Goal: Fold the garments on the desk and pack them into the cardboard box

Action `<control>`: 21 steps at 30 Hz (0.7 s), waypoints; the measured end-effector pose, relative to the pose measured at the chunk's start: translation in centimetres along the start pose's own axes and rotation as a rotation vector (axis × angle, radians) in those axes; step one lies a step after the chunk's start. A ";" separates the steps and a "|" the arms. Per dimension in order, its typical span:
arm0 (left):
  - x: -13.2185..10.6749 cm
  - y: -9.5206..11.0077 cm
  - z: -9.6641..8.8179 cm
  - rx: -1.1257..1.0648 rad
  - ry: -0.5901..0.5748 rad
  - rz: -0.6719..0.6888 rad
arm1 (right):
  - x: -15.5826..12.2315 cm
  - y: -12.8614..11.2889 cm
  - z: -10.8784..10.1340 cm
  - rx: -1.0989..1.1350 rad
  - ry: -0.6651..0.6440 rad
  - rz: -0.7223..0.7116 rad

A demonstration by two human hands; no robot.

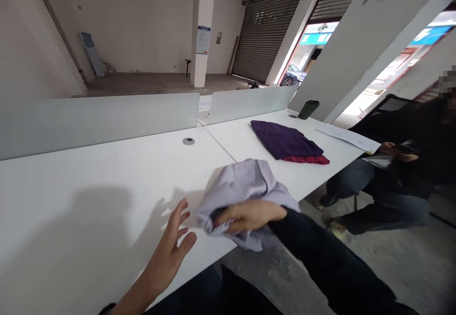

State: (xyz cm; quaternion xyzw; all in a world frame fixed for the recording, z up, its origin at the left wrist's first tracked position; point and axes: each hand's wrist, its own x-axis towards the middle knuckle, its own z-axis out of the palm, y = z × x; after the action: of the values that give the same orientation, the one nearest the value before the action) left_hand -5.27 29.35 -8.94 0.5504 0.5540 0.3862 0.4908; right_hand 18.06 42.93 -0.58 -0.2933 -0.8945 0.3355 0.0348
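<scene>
The right hand (245, 216) is curled on a bunched fold of a pale, striped garment (249, 177); blur softens the fingertips, but it appears to be gripping the cloth. The left hand (174, 243) is held wide, with nothing in it, its fingers spread and thumb apart, just beside the garment. That garment lies crumpled on the white bench (149, 177), near the front edge, with part of it hanging over.

Beyond it, farther right on the bench, lies a flat purple cloth (285, 139), with a red cloth (308, 160) showing from under its near edge. A sheet of paper (351, 137) and a dark green container (308, 109) are farther out. A round grey cap (188, 141) is set in the benchtop, and frosted panels (149, 118) line the back. At the right sits another person (402, 129) in dark clothes.
</scene>
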 end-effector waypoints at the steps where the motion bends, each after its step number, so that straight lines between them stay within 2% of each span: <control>1: 0.5 0.3 0.1 -0.051 -0.007 -0.006 | 0.5 -1.1 1.8 0.006 -0.115 -0.021; 2: 1.0 0.5 0.2 -0.080 -0.026 -0.016 | 0.9 -2.0 3.2 0.000 -0.193 -0.027; 4: 1.6 0.9 0.2 -0.102 -0.093 -0.055 | 1.2 -3.2 4.4 0.004 -0.234 -0.044; 6: 1.8 1.1 -0.1 -0.099 -0.158 -0.088 | 0.6 -3.7 3.7 0.007 -0.243 -0.055; 8: 1.7 1.1 -0.7 -0.068 -0.151 -0.095 | -0.7 -3.6 2.0 0.016 -0.244 -0.087; 10: 1.5 0.9 -1.8 -0.021 -0.077 -0.083 | -2.6 -2.8 0.3 0.034 -0.190 -0.097; 14: 1.3 -0.3 -5.2 0.057 0.068 -0.075 | -6.8 0.9 -1.3 -0.063 0.072 0.025; 16: 1.1 -1.2 -7.2 0.114 0.119 -0.117 | -8.4 3.1 -1.1 -0.177 0.172 0.105; 18: 0.8 -2.0 -9.0 0.191 0.172 -0.172 | -8.8 5.0 -0.4 -0.266 0.200 0.150; 21: 0.2 -1.9 -10.4 0.303 0.319 -0.150 | -7.0 6.6 0.9 -0.352 0.173 0.128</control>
State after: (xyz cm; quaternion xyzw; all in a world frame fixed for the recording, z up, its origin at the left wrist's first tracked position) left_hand -15.76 30.51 -8.53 0.5070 0.7156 0.3431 0.3365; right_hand 26.91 42.49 -4.40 -0.3787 -0.9126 0.1491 0.0385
